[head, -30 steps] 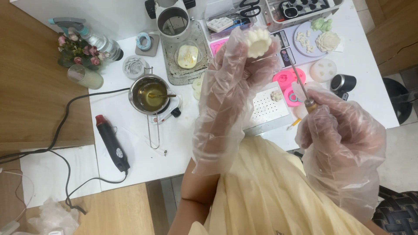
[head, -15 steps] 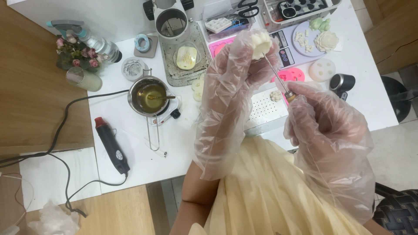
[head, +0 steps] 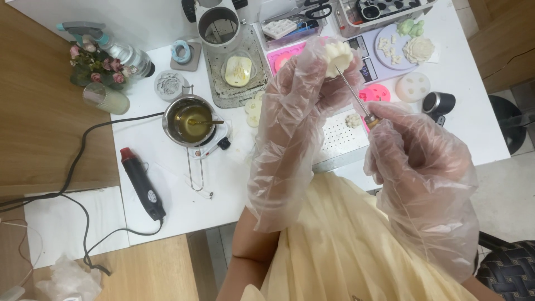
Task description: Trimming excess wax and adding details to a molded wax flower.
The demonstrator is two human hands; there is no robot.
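A white table [head: 184, 212] stands against a white wall [head: 139, 17] on a wooden floor [head: 39, 128], with a white mat [head: 53, 223] lying beside it and a dark woven chair [head: 504, 273] at the lower right.

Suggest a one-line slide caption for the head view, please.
Gloved left hand holds a cream flower-shaped piece; right hand points a thin tool at it.

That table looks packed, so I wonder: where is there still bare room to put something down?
Bare tabletop lies at the near edge, between the heat gun and the pot's handle. The far side, around the pink molds and round plate, is crowded.
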